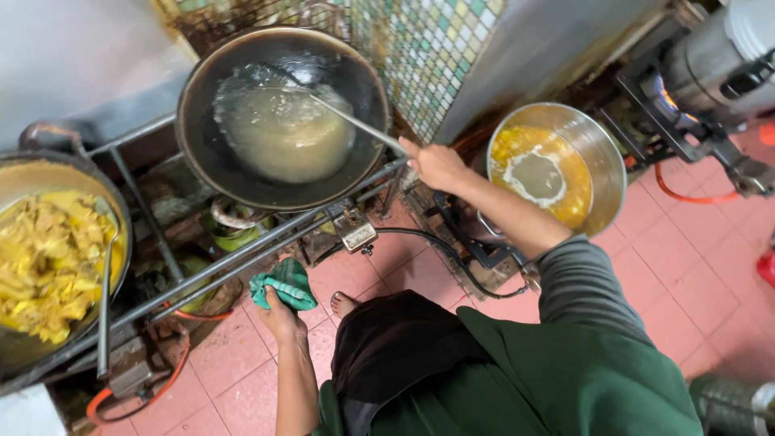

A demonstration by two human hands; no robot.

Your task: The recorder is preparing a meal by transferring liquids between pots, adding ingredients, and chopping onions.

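The right hand has its fingers closed around the near end of a long thin metal ladle handle. The handle's long axis runs from the hand at right up and leftward, its far end dipping into the pale bubbling liquid of the large dark round wok — the working end is hidden under the froth. The wok sits on a grey metal-bar stove frame at the far centre. The left hand, low and near, has its fingers closed on a crumpled green cloth, just below the frame's front rail. Far left, a second wok of yellow cooked food holds a resting metal spoon. At right, a round steel pot of orange-yellow broth stands on the pink tiled floor — close beside the right forearm.
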